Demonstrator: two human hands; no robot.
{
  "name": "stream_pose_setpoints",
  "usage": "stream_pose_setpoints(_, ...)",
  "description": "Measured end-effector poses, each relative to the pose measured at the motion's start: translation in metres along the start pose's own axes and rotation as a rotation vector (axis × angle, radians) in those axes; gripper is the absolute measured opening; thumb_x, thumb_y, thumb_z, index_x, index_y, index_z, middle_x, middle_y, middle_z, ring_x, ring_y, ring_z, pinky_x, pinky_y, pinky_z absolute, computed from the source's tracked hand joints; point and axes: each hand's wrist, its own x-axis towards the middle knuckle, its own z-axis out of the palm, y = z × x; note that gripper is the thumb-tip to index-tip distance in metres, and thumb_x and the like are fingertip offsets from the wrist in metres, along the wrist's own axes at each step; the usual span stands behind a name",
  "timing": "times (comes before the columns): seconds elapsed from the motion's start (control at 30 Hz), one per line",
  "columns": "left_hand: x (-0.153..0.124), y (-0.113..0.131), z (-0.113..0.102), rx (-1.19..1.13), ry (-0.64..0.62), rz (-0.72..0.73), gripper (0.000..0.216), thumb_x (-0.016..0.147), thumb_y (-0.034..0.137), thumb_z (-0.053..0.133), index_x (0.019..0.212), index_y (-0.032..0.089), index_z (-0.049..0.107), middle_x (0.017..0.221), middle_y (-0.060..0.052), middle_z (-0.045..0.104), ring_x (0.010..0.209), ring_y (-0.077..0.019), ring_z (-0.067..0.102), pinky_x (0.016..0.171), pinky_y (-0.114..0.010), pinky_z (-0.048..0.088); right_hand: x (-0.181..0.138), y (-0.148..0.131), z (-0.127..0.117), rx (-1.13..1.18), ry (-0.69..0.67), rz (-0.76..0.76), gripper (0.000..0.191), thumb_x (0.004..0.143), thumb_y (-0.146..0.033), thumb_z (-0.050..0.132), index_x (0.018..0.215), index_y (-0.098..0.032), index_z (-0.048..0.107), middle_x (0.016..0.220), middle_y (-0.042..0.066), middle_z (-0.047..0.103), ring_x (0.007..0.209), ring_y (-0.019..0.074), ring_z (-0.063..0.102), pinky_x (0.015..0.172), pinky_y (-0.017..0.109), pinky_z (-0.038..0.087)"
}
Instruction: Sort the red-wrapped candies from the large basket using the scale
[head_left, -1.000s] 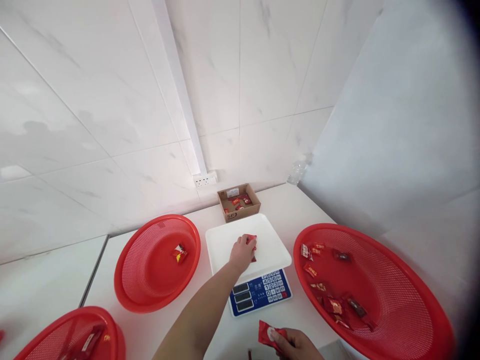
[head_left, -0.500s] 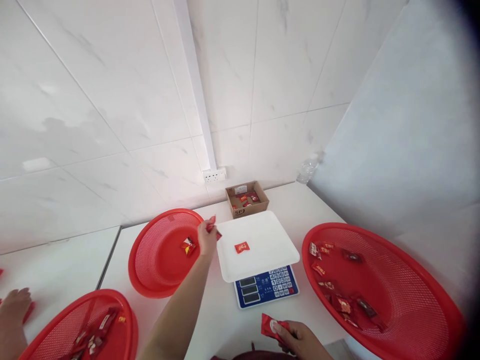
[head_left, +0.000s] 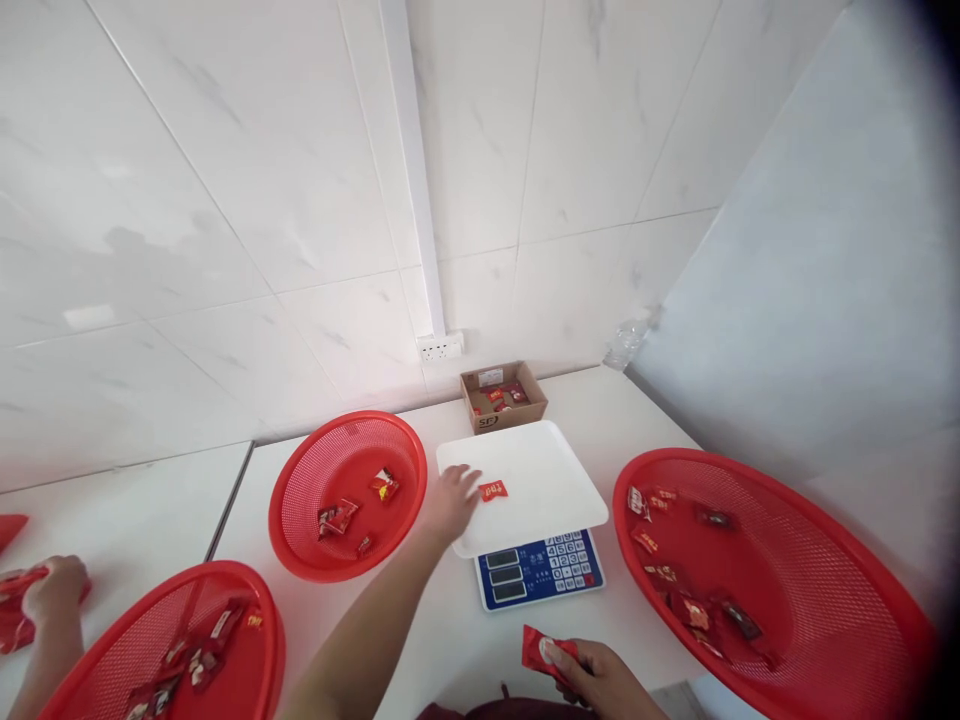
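Head view, left to right. Far left, well apart from the wearer's hands: a co-worker's hand (head_left: 58,588) closed on a red package (head_left: 13,612). Nearer, left of the wearer's left forearm, a near basket (head_left: 247,675), red, with several wrapped pieces inside, cut off by the lower picture edge. Just left of the left hand, a second red basket (head_left: 352,470); wrapped pieces (head_left: 339,516) lie on its floor, one of them, with yellow on it, set apart toward the far right side.

Left hand (head_left: 452,503): fingers parted, nothing seen in its grasp, over the left part of a white tray (head_left: 551,490). A single red packet (head_left: 493,490) with yellow lettering lies on the tray just right of those fingertips; contact cannot be told. Beyond the left hand, past the tray, a cardboard box (head_left: 517,415) contains more wrapped pieces. Tray sits on a scale (head_left: 536,572), whose blue keypad panel faces the wearer between the hands, on a white desk (head_left: 450,640).

Right hand (head_left: 596,682): low, near the wearer, grasping a red wrapper (head_left: 534,648) between thumb and fingers. Right of it, a large red basket (head_left: 825,580), wrapped pieces gathered mostly along its left side.
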Motion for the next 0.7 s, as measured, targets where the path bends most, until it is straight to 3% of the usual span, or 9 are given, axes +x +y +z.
stream_pose_setpoints(0.1, 0.006, 0.022, 0.027, -0.043, -0.136, 0.094, 0.029, 0.077, 0.013, 0.05, 0.1, 0.024, 0.064, 0.114, -0.005, 0.059, 0.106, -0.0211, 0.049, 0.095, -0.036, 0.039, 0.001, 0.004, 0.002, 0.015, 0.024, 0.015, 0.054, 0.071, -0.069, 0.037, 0.061, -0.018, 0.051, 0.057, 0.001, 0.054, 0.056, 0.0147, 0.048, 0.057, 0.026, 0.036)
stream_pose_setpoints(0.2, 0.009, 0.026, 0.034, -0.06, -0.124, 0.075, 0.033, 0.075, 0.004, 0.044, 0.092, 0.021, 0.066, 0.099, -0.005, 0.063, 0.096, -0.0186, 0.053, 0.086, -0.032, 0.044, 0.003, 0.006, -0.001, 0.044, 0.057, 0.017, 0.054, 0.069, -0.071, 0.039, 0.063, -0.018, 0.05, 0.058, 0.001, 0.053, 0.056, 0.0141, 0.047, 0.056, 0.026, 0.036)
stream_pose_setpoints(0.37, -0.002, 0.005, 0.001, -0.06, 0.051, -0.053, 0.035, 0.076, 0.003, 0.038, 0.092, 0.018, 0.064, 0.098, -0.006, 0.06, 0.092, -0.0157, 0.054, 0.083, -0.029, 0.045, 0.02, -0.012, -0.015, 0.053, 0.146, 0.003, 0.054, 0.068, -0.071, 0.039, 0.061, -0.019, 0.049, 0.055, 0.0, 0.05, 0.053, 0.0127, 0.045, 0.054, 0.026, 0.036)
stream_pose_setpoints(0.47, -0.022, -0.018, -0.029, -0.034, 0.176, -0.151, 0.033, 0.077, 0.006, 0.036, 0.093, 0.017, 0.063, 0.099, -0.009, 0.059, 0.094, -0.0188, 0.054, 0.087, -0.035, 0.043, 0.037, -0.033, -0.021, 0.1, 0.204, -0.049, 0.048, 0.071, -0.065, 0.043, 0.062, -0.019, 0.053, 0.058, 0.0, 0.054, 0.056, 0.0141, 0.049, 0.057, 0.027, 0.04)
stream_pose_setpoints(0.6, -0.055, -0.048, -0.052, 0.04, 0.364, -0.39, 0.026, 0.076, 0.023, 0.044, 0.091, 0.015, 0.064, 0.111, -0.014, 0.056, 0.108, -0.0277, 0.05, 0.095, -0.043, 0.038, 0.051, -0.055, -0.02, 0.242, 0.178, -0.084, 0.038, 0.068, -0.052, 0.056, 0.088, -0.02, 0.061, 0.071, 0.001, 0.062, 0.061, 0.0154, 0.056, 0.059, 0.029, 0.043)
stream_pose_setpoints(0.7, -0.079, -0.056, -0.05, -0.044, 0.389, -0.458, 0.03, 0.074, 0.033, 0.044, 0.091, 0.016, 0.064, 0.113, -0.013, 0.057, 0.109, -0.0297, 0.05, 0.096, -0.045, 0.037, 0.054, -0.055, -0.02, 0.262, 0.176, -0.1, 0.043, 0.069, -0.045, 0.058, 0.103, -0.019, 0.058, 0.075, 0.002, 0.064, 0.059, 0.0137, 0.057, 0.058, 0.028, 0.044)
